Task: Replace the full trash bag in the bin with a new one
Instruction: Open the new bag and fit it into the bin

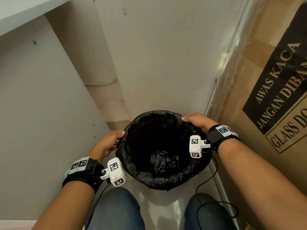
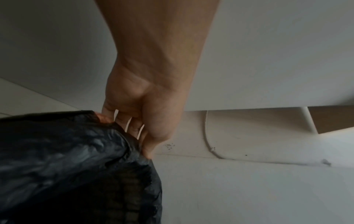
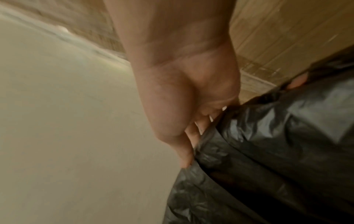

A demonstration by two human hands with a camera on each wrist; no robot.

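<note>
The left hand point(image 1: 108, 143) was curled over the left edge of the black trash bag point(image 1: 166, 180), with the thumb on top and the fingers tucked under the folded film, as was shown in the left wrist view, where the left hand point(image 2: 141, 115) was seen pinching the trash bag point(image 2: 67, 151). The right hand point(image 1: 197, 121) was clamped likewise on the far right edge; in the right wrist view the right hand point(image 3: 189, 106) was seen gripping the trash bag point(image 3: 268, 128). The bag was seated in the bin point(image 1: 166, 198), which stood on the floor between a pale cabinet panel point(image 1: 41, 113) on the left and a cardboard box point(image 1: 265, 97) on the right. The bag's mouth was folded over the rim all round. Inside, only crumpled black film was visible at the bottom, and no rubbish could be made out. The fitting of the new bag was judged nearly complete, with only the final tucking of the rim left.
</note>
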